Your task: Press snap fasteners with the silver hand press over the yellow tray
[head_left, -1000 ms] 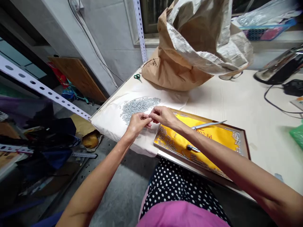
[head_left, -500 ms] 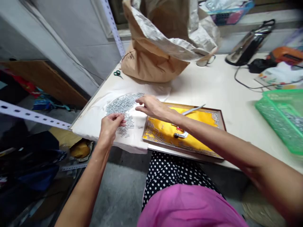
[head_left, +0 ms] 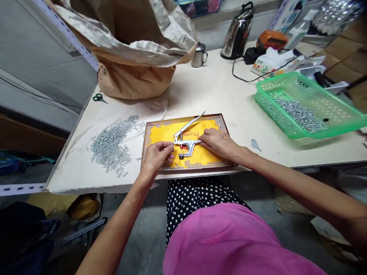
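Silver hand pliers (head_left: 187, 142), with a spring, a red part between the jaws and one raised handle, lie over the yellow-lined shallow tray (head_left: 223, 119). My right hand (head_left: 216, 143) is closed round the end of the lower handle. At the jaw end my left hand (head_left: 159, 154) pinches thumb and finger together; what is between them is too small to make out. Small metal pieces (head_left: 195, 165) lie along the tray's edges. Left of the tray, a heap of small silvery rod-like pieces (head_left: 111, 143) rests on a white cloth (head_left: 77, 172).
A large brown paper sack (head_left: 134, 78) stands behind the heap, with green-handled scissors (head_left: 99, 98) beside it. To the right is a green plastic basket (head_left: 275, 124) of metal pieces. A metal mug (head_left: 198, 57), a kettle (head_left: 237, 34) and an orange tool (head_left: 272, 40) stand at the back.
My left hand has moved right from the heap to the pliers. My right hand has come back from near the heap and taken hold of the pliers' handle. The view has shifted right.
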